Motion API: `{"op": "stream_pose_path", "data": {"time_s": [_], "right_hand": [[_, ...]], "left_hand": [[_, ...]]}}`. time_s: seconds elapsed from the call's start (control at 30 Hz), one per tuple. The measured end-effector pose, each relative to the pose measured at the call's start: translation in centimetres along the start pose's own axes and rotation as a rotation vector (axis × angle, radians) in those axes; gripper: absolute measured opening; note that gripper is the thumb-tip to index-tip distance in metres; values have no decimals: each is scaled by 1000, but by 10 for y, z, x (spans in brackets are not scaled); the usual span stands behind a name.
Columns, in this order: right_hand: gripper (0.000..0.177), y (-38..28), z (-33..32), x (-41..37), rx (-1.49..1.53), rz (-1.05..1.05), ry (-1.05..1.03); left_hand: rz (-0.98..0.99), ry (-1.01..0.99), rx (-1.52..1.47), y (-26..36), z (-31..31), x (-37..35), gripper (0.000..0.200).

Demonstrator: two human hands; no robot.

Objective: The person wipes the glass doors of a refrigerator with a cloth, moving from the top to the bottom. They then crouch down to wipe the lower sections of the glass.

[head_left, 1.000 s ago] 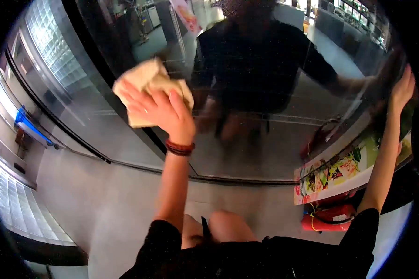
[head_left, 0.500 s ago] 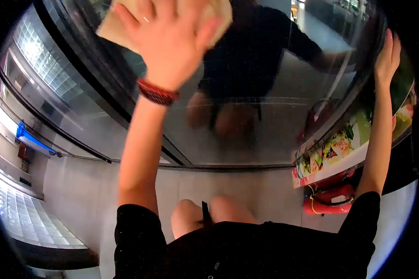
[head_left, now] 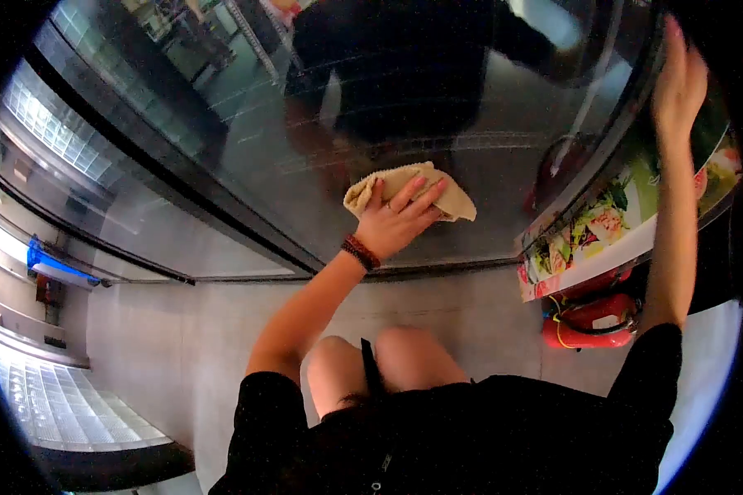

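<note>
My left hand [head_left: 395, 221], with a dark red beaded bracelet at the wrist, presses a folded beige cloth [head_left: 404, 186] flat against the lower part of a dark glass pane [head_left: 437, 148]. Its fingers spread over the cloth and keep it against the glass. At the far right, my right hand [head_left: 681, 87] rests on the edge beside the pane with its fingers stretched out and no object visible in it. Its fingertips reach into the dark border, so part of the contact is hidden. The pane reflects a dark-clothed figure.
A red fire extinguisher [head_left: 590, 322] stands on the floor at the right, below a panel printed with food pictures [head_left: 598, 223]. Black frame bars [head_left: 182, 177] run along the glass at the left. Grey floor [head_left: 223, 309] lies below. A blue item [head_left: 45, 257] is at far left.
My left hand has moved the cloth down and to the right, from the upper pane to near its bottom edge. My right hand stays at the right edge.
</note>
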State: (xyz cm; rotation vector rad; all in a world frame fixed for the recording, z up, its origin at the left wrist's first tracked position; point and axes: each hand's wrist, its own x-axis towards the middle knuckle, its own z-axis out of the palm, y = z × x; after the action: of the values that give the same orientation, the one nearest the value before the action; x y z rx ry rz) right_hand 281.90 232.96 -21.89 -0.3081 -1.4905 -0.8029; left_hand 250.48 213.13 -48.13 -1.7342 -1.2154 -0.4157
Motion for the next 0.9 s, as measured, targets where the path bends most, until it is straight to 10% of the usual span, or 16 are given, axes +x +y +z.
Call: {"op": "stream_pose_path", "data": {"time_s": [0.23,0.5,0.67,0.9], "right_hand": [[34,-207,-19,-101,608,-190,-374],[47,-234,32,-119,748,-71,-390],[44,-249,29,-107,440,-128,-454],[51,-233,52,-55,75,-401,-521]], "left_hand": [[-26,84,-648,-31,-40,78,30],[-184,273,-891,-50,-57,87,47],[-77,293,-509,-86,-92,53,47],[-431,312,-47,-124,-88,43,44]]}}
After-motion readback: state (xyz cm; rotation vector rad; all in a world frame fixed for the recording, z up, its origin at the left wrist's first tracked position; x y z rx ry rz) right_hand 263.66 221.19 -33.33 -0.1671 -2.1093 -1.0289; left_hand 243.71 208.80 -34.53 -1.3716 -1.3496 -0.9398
